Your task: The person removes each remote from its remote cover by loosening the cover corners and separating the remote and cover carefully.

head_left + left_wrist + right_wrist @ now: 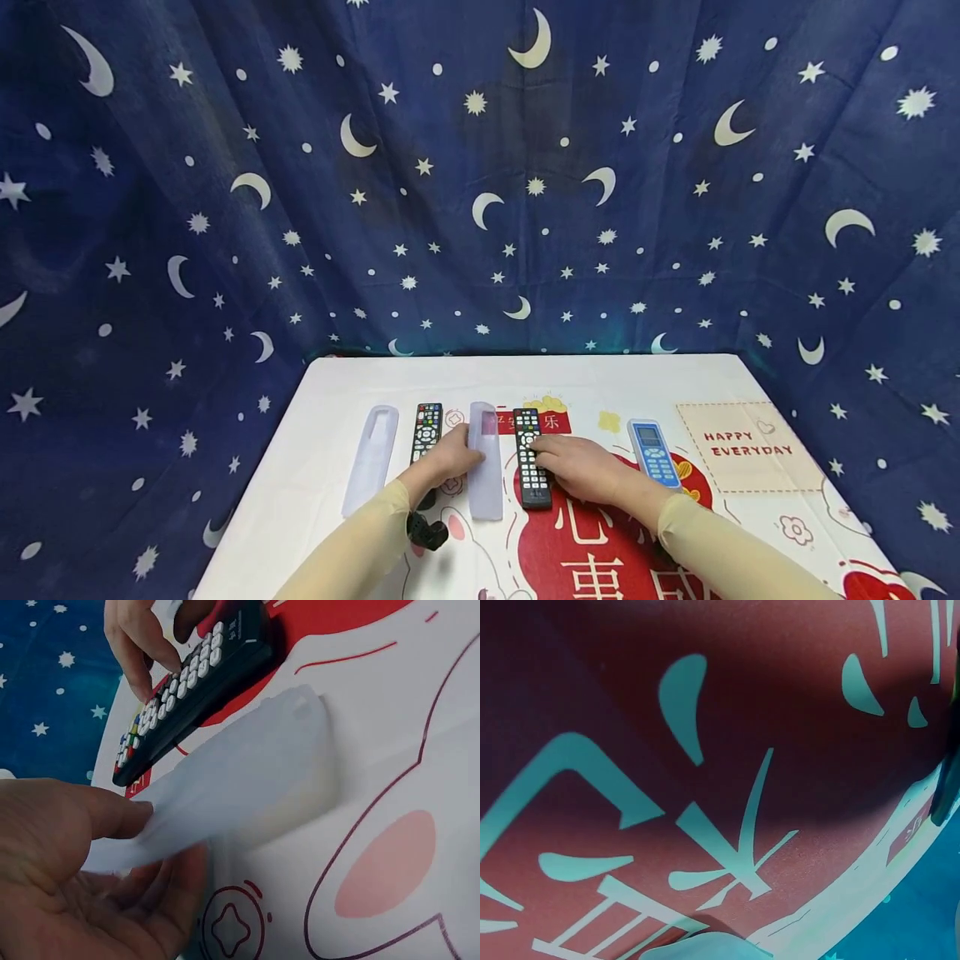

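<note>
My left hand point(452, 451) pinches a translucent remote control cover point(486, 483) near its far part, thumb on top and fingers beneath. The left wrist view shows this cover point(247, 765) tilted over the tabletop. To its right, my right hand point(577, 467) grips a black remote control point(535, 492) from its right side, with fingertips over the buttons. In the left wrist view, white and coloured buttons face up on that remote point(187, 682). Only a dark edge of it shows in the right wrist view.
Left of my left hand lie a second black remote point(427, 425), partly hidden by the hand and forearm, and another translucent cover point(375, 446). A blue-and-white remote point(655, 454) lies right of my right hand. The printed tablecloth point(780, 517) meets a starry curtain point(480, 208).
</note>
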The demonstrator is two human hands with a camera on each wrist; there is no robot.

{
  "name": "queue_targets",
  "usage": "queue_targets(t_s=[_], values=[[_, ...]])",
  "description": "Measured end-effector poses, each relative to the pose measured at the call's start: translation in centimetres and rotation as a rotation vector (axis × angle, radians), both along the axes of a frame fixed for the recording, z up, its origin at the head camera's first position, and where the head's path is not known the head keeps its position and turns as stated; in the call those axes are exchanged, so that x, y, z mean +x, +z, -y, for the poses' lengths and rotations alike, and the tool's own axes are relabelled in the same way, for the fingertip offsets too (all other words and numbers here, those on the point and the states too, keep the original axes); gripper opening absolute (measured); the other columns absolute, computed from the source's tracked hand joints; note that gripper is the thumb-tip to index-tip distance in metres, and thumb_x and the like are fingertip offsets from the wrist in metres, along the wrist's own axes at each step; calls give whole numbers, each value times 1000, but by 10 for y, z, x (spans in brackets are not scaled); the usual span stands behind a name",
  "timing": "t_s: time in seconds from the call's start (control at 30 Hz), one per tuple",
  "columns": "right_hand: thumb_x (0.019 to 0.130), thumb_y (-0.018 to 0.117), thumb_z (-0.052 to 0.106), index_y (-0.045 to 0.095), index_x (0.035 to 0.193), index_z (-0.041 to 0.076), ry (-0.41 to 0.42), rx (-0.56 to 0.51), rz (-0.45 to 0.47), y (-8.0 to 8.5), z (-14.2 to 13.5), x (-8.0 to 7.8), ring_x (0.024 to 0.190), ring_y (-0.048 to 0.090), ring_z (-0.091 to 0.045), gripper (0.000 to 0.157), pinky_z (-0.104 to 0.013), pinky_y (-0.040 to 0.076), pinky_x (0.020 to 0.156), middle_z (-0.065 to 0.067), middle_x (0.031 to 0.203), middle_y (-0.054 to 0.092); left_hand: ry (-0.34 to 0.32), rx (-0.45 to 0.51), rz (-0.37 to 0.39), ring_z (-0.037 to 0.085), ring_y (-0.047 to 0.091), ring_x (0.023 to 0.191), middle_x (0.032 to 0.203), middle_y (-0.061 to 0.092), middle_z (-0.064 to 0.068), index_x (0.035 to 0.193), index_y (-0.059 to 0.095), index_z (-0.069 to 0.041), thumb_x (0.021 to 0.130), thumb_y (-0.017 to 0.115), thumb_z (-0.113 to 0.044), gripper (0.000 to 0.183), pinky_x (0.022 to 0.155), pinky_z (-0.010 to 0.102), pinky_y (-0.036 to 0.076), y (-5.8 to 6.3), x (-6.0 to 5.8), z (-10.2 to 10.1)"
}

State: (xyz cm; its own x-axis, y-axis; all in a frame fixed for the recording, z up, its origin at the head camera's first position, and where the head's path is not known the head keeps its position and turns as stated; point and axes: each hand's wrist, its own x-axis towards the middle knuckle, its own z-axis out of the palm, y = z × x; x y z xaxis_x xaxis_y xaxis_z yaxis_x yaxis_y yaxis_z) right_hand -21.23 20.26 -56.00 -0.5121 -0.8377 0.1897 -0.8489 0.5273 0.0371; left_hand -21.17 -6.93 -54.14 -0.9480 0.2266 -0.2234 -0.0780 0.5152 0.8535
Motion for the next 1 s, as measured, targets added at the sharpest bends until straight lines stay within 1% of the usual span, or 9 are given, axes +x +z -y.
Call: queue_targets(t_s=[0.17, 0.23, 0.33, 0.47, 0.57, 0.63, 0.8, 0.93, 1.0], values=[[89, 75, 11, 70, 112, 18, -5, -81, 4, 8, -8, -1, 122, 60, -19, 24, -38, 53, 99, -4, 129, 66, -14, -139, -94, 41, 65, 99, 111, 61, 30, 138, 42, 18, 83, 70, 3, 64, 84, 55, 58, 7, -3, 1], [88, 76, 9, 70, 113, 17, -17, -116, 7, 12, -12, -1, 121, 61, -21, 26, -41, 54, 98, -6, 128, 67, -22, -179, -102, 39, 65, 98, 111, 61, 28, 140, 41, 17, 84, 70, 1, 65, 84, 54, 58, 11, -2, 1], [87, 78, 9, 71, 113, 15, -63, -155, 14, 16, -19, 0, 120, 62, -22, 28, -43, 55, 97, -7, 128, 67, -42, -198, -85, 36, 64, 97, 111, 62, 27, 141, 41, 16, 84, 67, -1, 65, 84, 54, 57, 18, 2, 1], [85, 82, 12, 71, 115, 16, -153, -168, 13, 19, -30, 0, 121, 62, -22, 32, -42, 54, 97, -5, 130, 66, -59, -188, -48, 42, 59, 113, 131, 55, 34, 148, 34, 16, 85, 65, -5, 73, 98, 59, 49, 28, 8, 4], [84, 82, 10, 72, 116, 15, -187, -169, 6, 22, -36, -1, 121, 62, -22, 34, -42, 54, 98, -3, 131, 66, -63, -178, -62, 45, 50, 130, 146, 43, 37, 152, 28, 15, 87, 62, -7, 77, 109, 59, 40, 32, 9, 4], [84, 81, 9, 72, 117, 14, -190, -174, 2, 24, -39, -1, 121, 62, -23, 35, -44, 53, 99, -4, 130, 66, -66, -155, -98, 45, 43, 138, 151, 39, 36, 153, 28, 13, 87, 60, -7, 76, 113, 58, 35, 35, 9, 3], [86, 78, 8, 72, 119, 12, -246, -189, 20, 32, -49, 0, 123, 61, -25, 34, -47, 49, 104, -6, 131, 67, -72, -34, -169, 45, 39, 142, 153, 39, 31, 156, 30, 6, 89, 55, -6, 72, 114, 58, 34, 45, 17, -9], [87, 75, 5, 72, 121, 11, -349, -280, 45, 38, -64, -3, 124, 60, -29, 35, -51, 46, 105, -8, 129, 68, -92, 84, -163, 43, 43, 139, 152, 44, 25, 157, 33, 1, 91, 54, -5, 70, 113, 57, 36, 49, 27, -27], [88, 73, 5, 71, 124, 11, -424, -337, 85, 40, -74, -4, 124, 59, -31, 36, -55, 46, 105, -10, 129, 67, -109, 145, -146, 43, 45, 138, 150, 46, 25, 156, 35, 1, 90, 55, -4, 69, 113, 56, 37, 50, 33, -36]])
